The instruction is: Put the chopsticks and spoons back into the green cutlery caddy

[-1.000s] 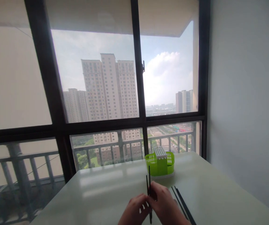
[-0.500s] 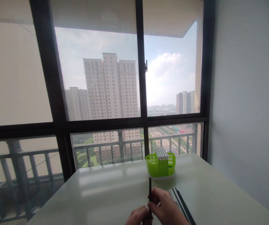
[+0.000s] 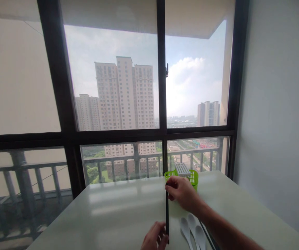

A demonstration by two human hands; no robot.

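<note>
The black chopsticks (image 3: 167, 215) stand nearly upright over the pale table (image 3: 118, 211), long axis running from the near edge toward the green holder (image 3: 194, 176). The right hand (image 3: 182, 192) pinches their upper end, directly in front of the holder and the nearer of the 2 hands to it; the left hand (image 3: 154, 238) curls loosely around their lower end. 3 white spoons (image 3: 192, 227) lie just right of the lower end.

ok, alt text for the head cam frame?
A right hand pinches the top of black chopsticks held upright over a pale table, the left hand at their lower end. Behind: a green utensil holder; nearby, white spoons.
</note>
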